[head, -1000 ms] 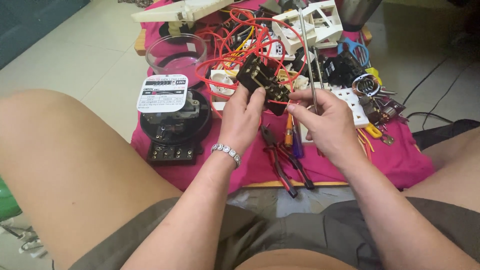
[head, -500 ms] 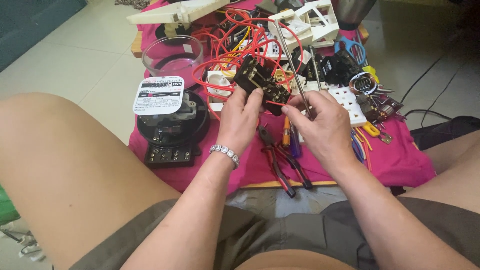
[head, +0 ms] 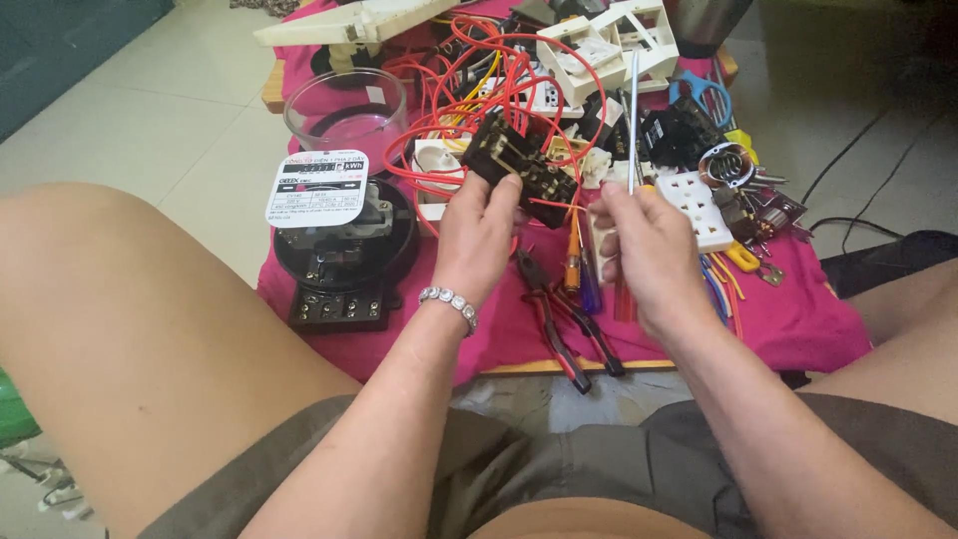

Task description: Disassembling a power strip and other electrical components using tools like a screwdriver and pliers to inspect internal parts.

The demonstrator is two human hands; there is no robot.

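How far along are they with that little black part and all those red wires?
Some red wires already run to the black component, so wiring looks started. The left hand holds that component up while the right hand grips a screwdriver, its shaft pointing upward, off the part. Pliers and other parts lie unused on the pink cloth; how much remains is unclear.

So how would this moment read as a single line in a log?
left hand: holds dark wired block | right hand: holds screwdriver, shaft upright, clear of block | red-handled pliers: on pink cloth
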